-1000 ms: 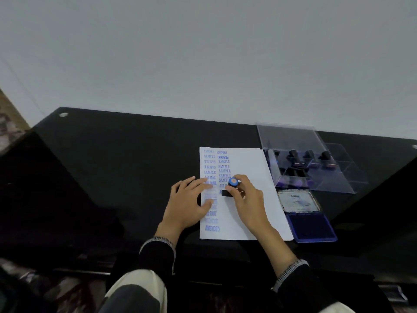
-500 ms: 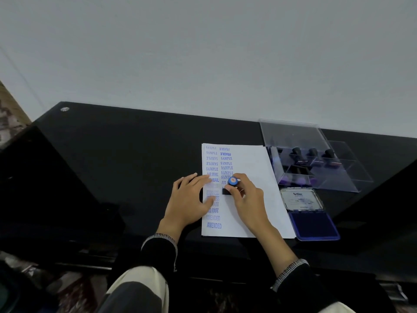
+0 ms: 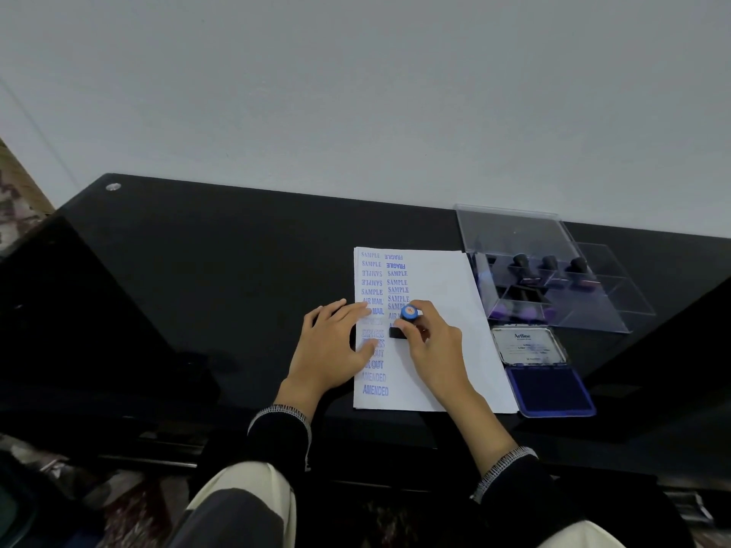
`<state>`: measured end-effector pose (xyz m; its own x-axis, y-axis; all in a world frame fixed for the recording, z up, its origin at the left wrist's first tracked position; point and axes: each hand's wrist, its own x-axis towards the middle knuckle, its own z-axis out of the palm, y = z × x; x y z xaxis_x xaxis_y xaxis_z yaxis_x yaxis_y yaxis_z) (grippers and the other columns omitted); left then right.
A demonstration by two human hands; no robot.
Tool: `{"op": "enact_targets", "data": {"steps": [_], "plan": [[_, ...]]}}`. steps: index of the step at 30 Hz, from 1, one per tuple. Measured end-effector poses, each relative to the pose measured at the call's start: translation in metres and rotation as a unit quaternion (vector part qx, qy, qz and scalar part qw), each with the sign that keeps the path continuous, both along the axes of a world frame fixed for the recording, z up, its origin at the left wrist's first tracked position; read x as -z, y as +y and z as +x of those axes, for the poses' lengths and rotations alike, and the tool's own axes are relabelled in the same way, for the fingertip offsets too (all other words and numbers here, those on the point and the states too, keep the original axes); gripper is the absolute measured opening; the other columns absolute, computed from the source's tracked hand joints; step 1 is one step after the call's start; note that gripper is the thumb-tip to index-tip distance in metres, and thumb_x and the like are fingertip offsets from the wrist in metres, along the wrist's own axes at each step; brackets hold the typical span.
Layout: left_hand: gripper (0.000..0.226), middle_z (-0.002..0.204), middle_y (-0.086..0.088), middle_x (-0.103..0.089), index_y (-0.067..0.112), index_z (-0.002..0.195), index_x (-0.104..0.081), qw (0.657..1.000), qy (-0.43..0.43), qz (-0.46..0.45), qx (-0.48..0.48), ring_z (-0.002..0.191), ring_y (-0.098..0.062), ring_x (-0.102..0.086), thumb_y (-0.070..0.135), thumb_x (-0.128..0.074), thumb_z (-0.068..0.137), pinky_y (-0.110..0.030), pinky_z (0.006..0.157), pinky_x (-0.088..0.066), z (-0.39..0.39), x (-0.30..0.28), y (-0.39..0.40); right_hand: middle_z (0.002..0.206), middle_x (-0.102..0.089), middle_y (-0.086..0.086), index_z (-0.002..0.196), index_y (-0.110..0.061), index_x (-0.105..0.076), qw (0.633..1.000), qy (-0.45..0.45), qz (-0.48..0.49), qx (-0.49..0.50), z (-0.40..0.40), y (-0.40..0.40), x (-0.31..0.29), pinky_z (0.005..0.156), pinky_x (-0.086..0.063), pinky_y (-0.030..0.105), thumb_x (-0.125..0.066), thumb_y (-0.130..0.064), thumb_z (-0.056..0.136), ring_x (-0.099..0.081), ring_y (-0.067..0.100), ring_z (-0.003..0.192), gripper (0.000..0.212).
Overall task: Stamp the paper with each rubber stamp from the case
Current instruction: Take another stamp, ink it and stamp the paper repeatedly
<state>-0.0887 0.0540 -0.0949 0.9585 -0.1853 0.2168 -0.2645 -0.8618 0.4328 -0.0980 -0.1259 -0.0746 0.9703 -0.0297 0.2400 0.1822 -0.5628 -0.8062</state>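
Little shifts since a second ago, I note: right hand point(image 3: 431, 342) fingers still pinch the blue-capped rubber stamp point(image 3: 403, 324) pressed on the paper point(image 3: 443, 294); left hand point(image 3: 336, 346), fingers flat, steadies its left edge. Case point(image 3: 553, 286) and ink pad point(image 3: 550, 389) lie right.

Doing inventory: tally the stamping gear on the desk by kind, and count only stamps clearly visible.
Rubber stamps: 4, one in the right hand, three in the case
Ink pad: 1
Clear case: 1
Paper: 1
Total: 7
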Motion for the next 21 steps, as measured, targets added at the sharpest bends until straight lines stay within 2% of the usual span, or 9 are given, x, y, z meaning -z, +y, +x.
{"op": "enact_targets", "data": {"steps": [7,11,17,21], "plan": [[0.056,0.147,0.017,-0.041,0.032,0.139,-0.045,1.0,-0.006,0.002,0.003,0.141,-0.007,-0.024,0.054,-0.054,0.088,-0.034,0.116,-0.011,0.0,0.001,0.001,0.108,-0.064,-0.003,0.113,-0.012,-0.056,1.0,-0.005,0.01,0.002,-0.003,0.001,-0.003,0.071,-0.041,-0.001,-0.06,-0.02,0.092,-0.06,0.003,0.081,0.023],[0.056,0.146,0.017,-0.043,0.031,0.138,-0.046,1.0,-0.015,-0.004,0.004,0.141,-0.008,-0.026,0.053,-0.054,0.088,-0.035,0.115,-0.012,-0.001,0.001,0.001,0.107,-0.068,0.004,0.112,-0.009,-0.057,1.0,-0.003,0.001,-0.006,0.003,-0.001,-0.009,0.068,-0.04,-0.001,-0.062,-0.018,0.091,-0.06,0.004,0.078,0.023],[0.056,0.146,0.017,-0.042,0.031,0.139,-0.045,1.0,-0.012,0.0,0.006,0.141,-0.007,-0.025,0.054,-0.054,0.088,-0.035,0.116,-0.012,-0.001,0.0,0.001,0.111,-0.067,0.004,0.115,-0.012,-0.056,1.0,-0.002,0.004,0.011,-0.004,0.001,-0.002,0.072,-0.04,-0.003,-0.061,-0.018,0.092,-0.06,0.002,0.08,0.025],[0.056,0.146,0.018,-0.041,0.031,0.139,-0.045,1.0,-0.013,0.002,0.003,0.141,-0.006,-0.024,0.053,-0.054,0.088,-0.033,0.116,-0.01,-0.001,0.0,0.001,0.108,-0.068,0.006,0.111,-0.009,-0.056,1.0,0.013,0.001,-0.002,0.003,0.001,-0.011,0.067,-0.04,-0.002,-0.06,-0.017,0.092,-0.058,-0.003,0.072,0.021]]}}
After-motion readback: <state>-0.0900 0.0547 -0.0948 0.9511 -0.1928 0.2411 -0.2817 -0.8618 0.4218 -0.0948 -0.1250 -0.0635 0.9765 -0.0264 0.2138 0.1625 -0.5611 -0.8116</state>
